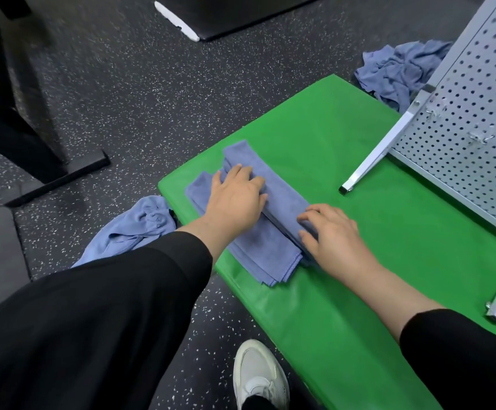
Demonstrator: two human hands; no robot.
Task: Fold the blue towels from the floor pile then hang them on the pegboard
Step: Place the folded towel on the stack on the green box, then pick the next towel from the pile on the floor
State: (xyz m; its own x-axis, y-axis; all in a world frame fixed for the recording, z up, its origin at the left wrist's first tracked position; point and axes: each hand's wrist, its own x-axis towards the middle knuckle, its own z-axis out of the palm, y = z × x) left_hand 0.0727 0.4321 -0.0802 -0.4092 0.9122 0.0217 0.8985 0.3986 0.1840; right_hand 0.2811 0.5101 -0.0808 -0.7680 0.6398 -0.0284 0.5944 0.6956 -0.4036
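left hand [236, 199] flat on folded towel [273, 196] | right hand [329, 232] pinching its fold (green mat [359, 179])

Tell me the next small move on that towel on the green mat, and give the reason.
Probably press the fold flat. The left hand lies spread on the folded blue towel, the right hand has curled fingertips at its near edge, and the layers at the near end look uneven. It lies on the green mat, so hanging on the pegboard comes later.
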